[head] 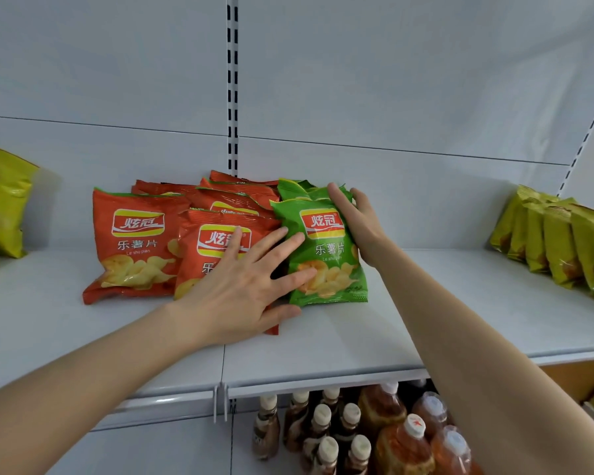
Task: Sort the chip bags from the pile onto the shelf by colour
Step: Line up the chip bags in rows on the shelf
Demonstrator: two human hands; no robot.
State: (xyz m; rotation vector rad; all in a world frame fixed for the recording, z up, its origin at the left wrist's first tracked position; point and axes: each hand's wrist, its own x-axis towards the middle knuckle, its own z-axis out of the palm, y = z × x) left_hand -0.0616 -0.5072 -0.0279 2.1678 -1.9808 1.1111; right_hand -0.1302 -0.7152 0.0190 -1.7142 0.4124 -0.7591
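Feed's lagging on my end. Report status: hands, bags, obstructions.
Left hand flat, fingers on front red bag and green bag. Right hand grips green bag's top right edge. More green bags behind it; red bags crowd its left.

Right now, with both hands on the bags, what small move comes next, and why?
Probably slide the green bags right with the right hand, whose grip wraps their edge, while the flat left hand steadies the orange bags: the two colours touch.

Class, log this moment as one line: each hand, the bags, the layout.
left hand: open, on front orange bag | right hand: grips green bag | layout: orange left of green, on shelf
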